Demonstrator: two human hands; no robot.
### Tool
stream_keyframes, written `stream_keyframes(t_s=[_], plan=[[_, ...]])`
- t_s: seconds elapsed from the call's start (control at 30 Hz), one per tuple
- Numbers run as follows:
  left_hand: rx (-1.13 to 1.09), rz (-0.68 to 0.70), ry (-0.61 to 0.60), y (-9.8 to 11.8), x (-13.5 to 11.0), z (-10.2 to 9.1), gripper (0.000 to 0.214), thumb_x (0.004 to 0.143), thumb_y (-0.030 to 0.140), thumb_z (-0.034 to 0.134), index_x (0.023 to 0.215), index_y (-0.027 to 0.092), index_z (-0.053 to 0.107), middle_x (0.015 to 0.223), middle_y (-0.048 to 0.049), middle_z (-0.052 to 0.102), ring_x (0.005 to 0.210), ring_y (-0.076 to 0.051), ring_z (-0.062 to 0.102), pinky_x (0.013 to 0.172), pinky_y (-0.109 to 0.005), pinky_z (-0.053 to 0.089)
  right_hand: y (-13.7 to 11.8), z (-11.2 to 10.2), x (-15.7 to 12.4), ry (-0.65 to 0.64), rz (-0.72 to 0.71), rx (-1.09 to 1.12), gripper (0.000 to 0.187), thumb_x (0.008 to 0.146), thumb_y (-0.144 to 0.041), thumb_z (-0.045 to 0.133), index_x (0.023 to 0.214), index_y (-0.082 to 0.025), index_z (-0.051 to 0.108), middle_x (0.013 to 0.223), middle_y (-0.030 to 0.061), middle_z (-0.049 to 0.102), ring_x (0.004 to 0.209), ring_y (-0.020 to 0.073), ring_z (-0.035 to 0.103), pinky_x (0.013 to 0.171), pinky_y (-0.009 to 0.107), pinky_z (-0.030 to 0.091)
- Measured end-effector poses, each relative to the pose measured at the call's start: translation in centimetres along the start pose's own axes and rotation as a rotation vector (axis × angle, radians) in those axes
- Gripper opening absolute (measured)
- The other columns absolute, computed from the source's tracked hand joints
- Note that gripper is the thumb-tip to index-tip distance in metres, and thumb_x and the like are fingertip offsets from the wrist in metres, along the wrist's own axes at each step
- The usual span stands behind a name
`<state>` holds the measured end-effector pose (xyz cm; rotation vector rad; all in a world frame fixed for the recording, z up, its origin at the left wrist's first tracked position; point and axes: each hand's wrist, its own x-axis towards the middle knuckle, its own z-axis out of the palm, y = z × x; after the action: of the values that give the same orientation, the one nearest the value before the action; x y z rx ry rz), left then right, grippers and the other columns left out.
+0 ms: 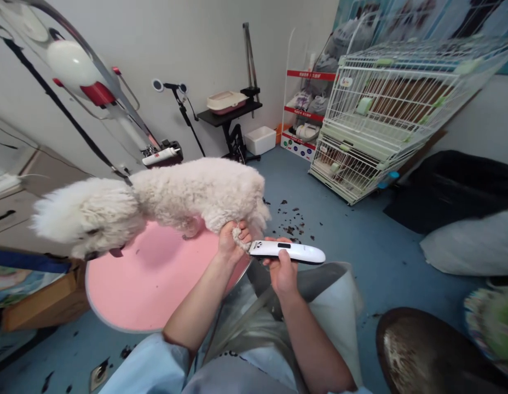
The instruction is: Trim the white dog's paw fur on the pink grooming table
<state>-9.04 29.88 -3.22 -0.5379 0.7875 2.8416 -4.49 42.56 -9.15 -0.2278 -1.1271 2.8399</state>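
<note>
A small white fluffy dog (167, 200) stands on a round pink grooming table (147, 284), head to the left, rear toward me. My left hand (229, 243) is closed around the dog's hind paw (240, 236), lifting it at the table's right edge. My right hand (282, 268) grips a white electric clipper (289, 251), held level with its head touching the paw's underside. A dark leash runs from the dog's neck up to a metal arm (114, 98).
A white wire cage (385, 115) stands at the right on the blue floor, with dark hair clippings (290, 221) scattered before it. A black stand with a tray (227, 106) and a red shelf rack (307, 109) stand against the back wall. A dark stool (422, 355) sits at lower right.
</note>
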Motion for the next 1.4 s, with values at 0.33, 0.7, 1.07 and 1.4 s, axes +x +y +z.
stream_keyframes(t_s=[0.33,0.7,1.07,1.4], plan=[[0.039,-0.008,0.001,0.0,0.3,-0.2,0.017,0.077,0.012,0.039,0.061,0.017,0.042,0.049,0.0054,0.032,0.034,-0.005,0.027,0.037,-0.017,0.025,0.8,0.4,-0.4,0.043,0.024,0.003,0.038,0.073,-0.042,0.069,0.102,-0.024,0.051,0.097,0.0018,0.071,0.056,0.0115,0.061,0.047,0.024,0.048],[0.035,0.049,0.004,-0.1,1.0,-0.5,0.012,0.073,0.011,0.043,0.063,0.018,0.04,0.051,0.0053,0.039,0.034,-0.004,0.03,0.036,-0.018,0.024,1.6,-0.3,-0.5,-0.065,-0.031,-0.07,0.037,0.076,-0.038,0.069,0.105,-0.025,0.05,0.114,0.0033,0.065,0.07,0.0125,0.065,0.061,0.026,0.054],[-0.079,0.095,0.072,0.0,1.2,-0.9,0.009,0.067,0.009,0.047,0.063,0.016,0.044,0.05,0.0076,0.04,0.033,-0.003,0.031,0.034,-0.016,0.02,1.4,-0.7,-0.1,0.13,-0.018,0.114,0.035,0.068,-0.033,0.071,0.097,-0.023,0.054,0.097,0.0026,0.071,0.067,0.0128,0.064,0.049,0.02,0.045],[-0.123,0.07,0.186,-1.2,2.2,-2.1,0.01,0.066,0.009,0.048,0.064,0.017,0.044,0.049,0.0074,0.043,0.031,-0.003,0.032,0.032,-0.016,0.021,1.5,-1.0,-0.1,-0.142,0.177,0.143,0.04,0.063,-0.029,0.074,0.098,-0.023,0.055,0.105,0.0059,0.072,0.082,0.018,0.068,0.058,0.023,0.05]])
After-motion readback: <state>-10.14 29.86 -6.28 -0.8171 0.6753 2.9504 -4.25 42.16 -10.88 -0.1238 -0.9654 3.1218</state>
